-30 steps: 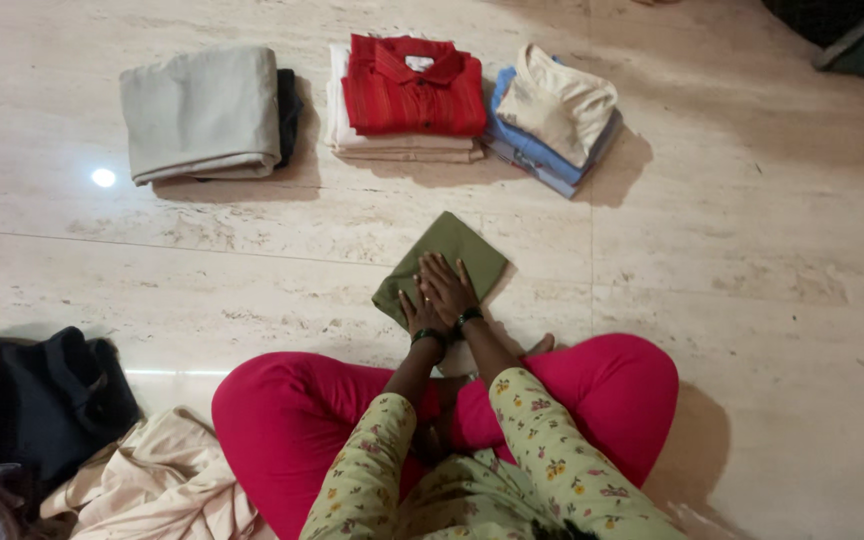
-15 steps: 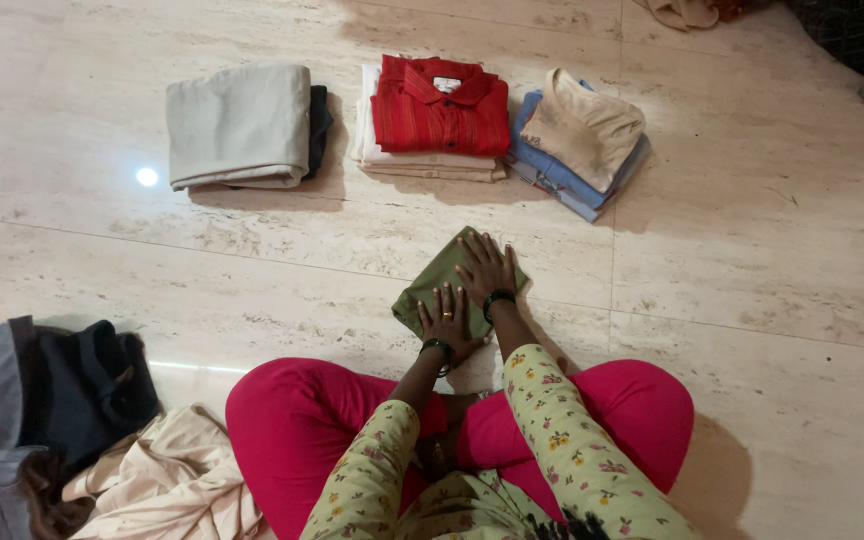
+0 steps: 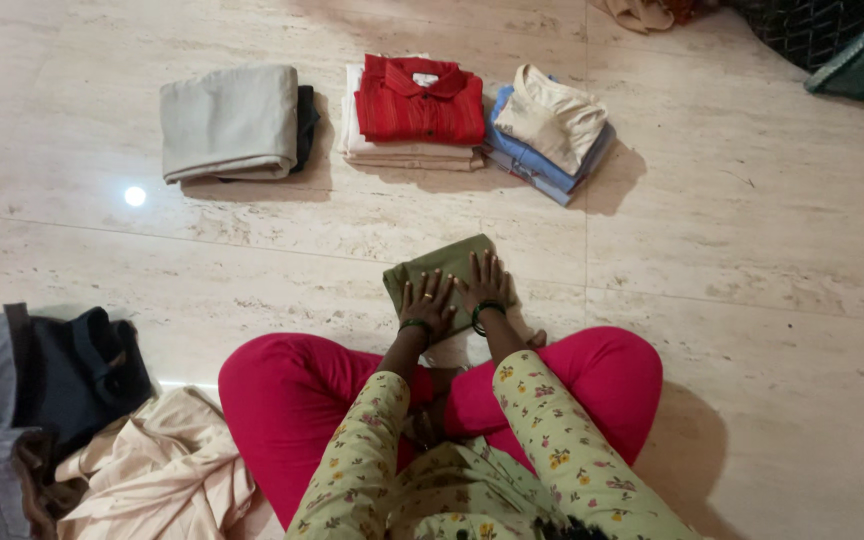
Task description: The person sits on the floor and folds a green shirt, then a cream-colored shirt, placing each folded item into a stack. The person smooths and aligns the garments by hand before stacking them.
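Both hands flat on olive folded cloth (image 3: pixel 439 268), red shirt stack (image 3: pixel 418 108) beyond

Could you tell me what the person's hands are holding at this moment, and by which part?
Nothing is gripped: the left hand and right hand lie flat, palms down, side by side on top of the folded olive-green garment on the floor.

Three folded clothing stacks (image 3: pixel 419 112) beyond; unfolded clothes heap (image 3: pixel 82 420) at left.
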